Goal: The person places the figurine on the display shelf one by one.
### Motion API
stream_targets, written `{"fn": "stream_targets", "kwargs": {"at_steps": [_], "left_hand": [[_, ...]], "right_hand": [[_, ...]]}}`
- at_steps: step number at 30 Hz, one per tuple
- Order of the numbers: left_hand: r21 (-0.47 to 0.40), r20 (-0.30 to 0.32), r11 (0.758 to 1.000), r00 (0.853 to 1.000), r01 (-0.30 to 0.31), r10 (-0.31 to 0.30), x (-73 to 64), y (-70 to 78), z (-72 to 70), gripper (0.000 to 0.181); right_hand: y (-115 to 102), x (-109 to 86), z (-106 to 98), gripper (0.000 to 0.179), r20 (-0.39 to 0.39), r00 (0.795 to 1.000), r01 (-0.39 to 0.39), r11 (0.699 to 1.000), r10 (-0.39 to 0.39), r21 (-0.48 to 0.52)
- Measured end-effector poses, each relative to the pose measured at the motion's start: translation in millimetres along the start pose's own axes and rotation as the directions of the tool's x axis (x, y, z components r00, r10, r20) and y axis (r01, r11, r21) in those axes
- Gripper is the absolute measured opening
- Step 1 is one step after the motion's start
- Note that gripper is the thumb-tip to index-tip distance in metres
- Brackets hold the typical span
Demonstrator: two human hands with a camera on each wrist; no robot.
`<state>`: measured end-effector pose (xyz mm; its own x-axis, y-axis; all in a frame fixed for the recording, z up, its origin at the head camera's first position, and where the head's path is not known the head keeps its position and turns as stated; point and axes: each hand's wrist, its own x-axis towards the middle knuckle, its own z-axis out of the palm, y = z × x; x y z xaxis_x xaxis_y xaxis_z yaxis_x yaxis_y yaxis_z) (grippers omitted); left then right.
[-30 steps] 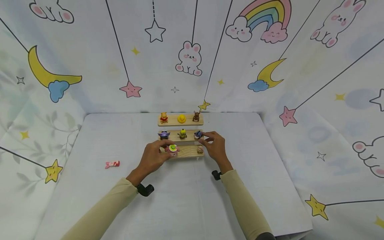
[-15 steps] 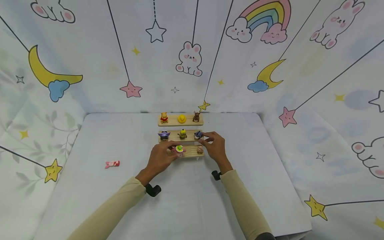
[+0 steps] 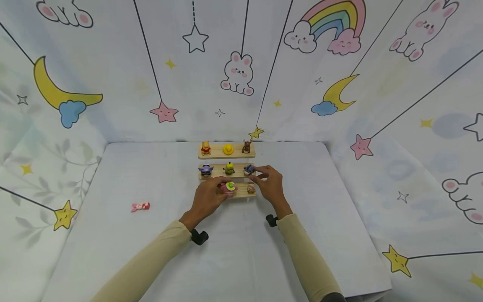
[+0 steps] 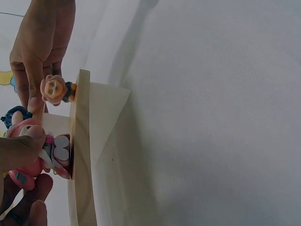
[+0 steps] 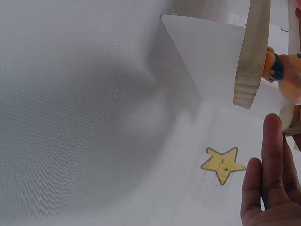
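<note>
My left hand [image 3: 206,199] grips a pink figurine [image 3: 229,187] with a green-and-yellow top, at the middle of the lowest wooden shelf [image 3: 242,192]. In the left wrist view, my thumb lies across the pink figurine [image 4: 30,167], whose white-soled feet are right at the shelf board [image 4: 83,141]. Over the middle tier's right end, my right hand [image 3: 272,184] pinches a blue figurine [image 3: 249,169] between thumb and forefinger. Below it, a small peach-faced figurine [image 4: 55,89] stands on the lowest shelf's right end, also seen as an orange-toned figure [image 5: 287,75] in the right wrist view.
On the middle tier stand a purple figurine [image 3: 206,170] and a green one [image 3: 229,168]. The top tier holds a bear in red [image 3: 205,148], a yellow duck-like figure [image 3: 228,149] and a brown figurine [image 3: 246,147]. A pink-and-red figurine [image 3: 141,206] lies on the white table to the left.
My left hand has slid the pink figurine rightward along the lowest shelf, from its left part to its middle. My right hand has stayed at the blue figurine.
</note>
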<state>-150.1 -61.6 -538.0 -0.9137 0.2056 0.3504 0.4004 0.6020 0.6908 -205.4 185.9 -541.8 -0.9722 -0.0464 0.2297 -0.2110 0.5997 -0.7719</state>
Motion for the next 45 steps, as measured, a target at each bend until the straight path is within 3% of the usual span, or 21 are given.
{"fn": "stream_targets", "kwargs": {"at_steps": [8,17,23,35,45], "left_hand": [[0.001,-0.023,1.0,0.999,-0.024,0.024,1.7,-0.3,6.4,0.05],[-0.015,0.014,0.999,1.0,0.029,-0.029,-2.7,-4.3,6.7,0.054],[0.007,-0.006,0.999,0.999,0.033,-0.033,-3.4,-6.4,8.6,0.052],[-0.042,0.009,0.998,0.999,0.042,-0.041,-0.3,-5.7,12.4,0.051],[-0.076,0.014,0.996,0.999,0.052,-0.051,-6.8,-11.3,3.4,0.057]], "right_hand": [[-1.7,-0.2,-0.3,0.04,-0.003,1.0,-0.008,1.0,0.007,-0.004],[-2.0,0.2,0.2,0.039,-0.006,1.0,-0.013,1.0,0.013,0.004],[0.0,1.1,0.7,0.04,-0.014,1.0,0.009,1.0,-0.009,-0.005],[-1.6,-0.5,0.1,0.04,-0.01,1.0,-0.015,1.0,0.015,0.011],[-2.2,-0.9,-0.3,0.039,-0.006,1.0,-0.023,1.0,0.023,0.006]]}}
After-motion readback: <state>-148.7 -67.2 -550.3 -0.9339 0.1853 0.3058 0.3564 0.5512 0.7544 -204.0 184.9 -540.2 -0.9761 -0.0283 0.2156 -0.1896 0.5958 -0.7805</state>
